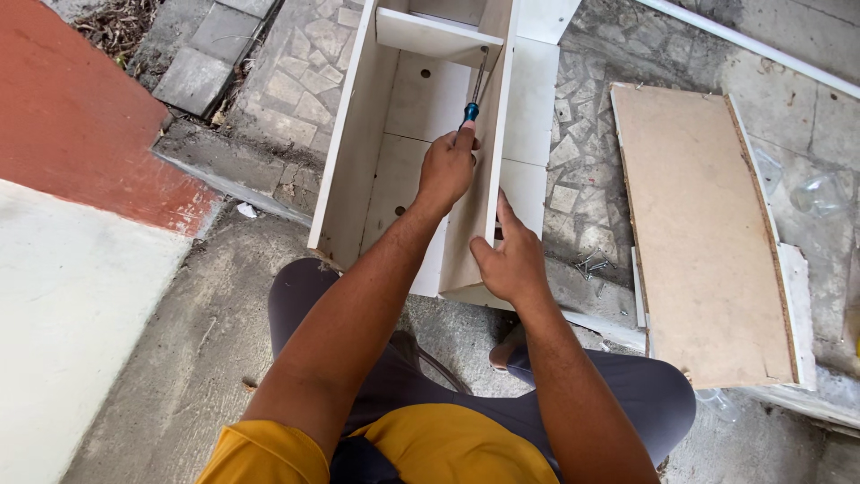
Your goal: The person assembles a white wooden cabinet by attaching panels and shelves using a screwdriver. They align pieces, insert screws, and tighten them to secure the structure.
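A white open cabinet frame (354,152) lies on the stone ground in front of me, with a shelf (434,36) fixed near its far end. My left hand (446,168) is closed around a blue-handled screwdriver (473,99), whose shaft points away along the inside of the right side panel (495,116). My right hand (506,260) grips the near end of that side panel from outside, with the thumb over its edge. I am seated with grey-trousered legs bent behind the cabinet.
A brown-faced board (699,242) lies flat to the right on white panels. Several loose screws (593,266) sit on the ground between cabinet and board. A clear plastic bag (820,193) lies far right. A red and white painted surface (72,179) is on the left.
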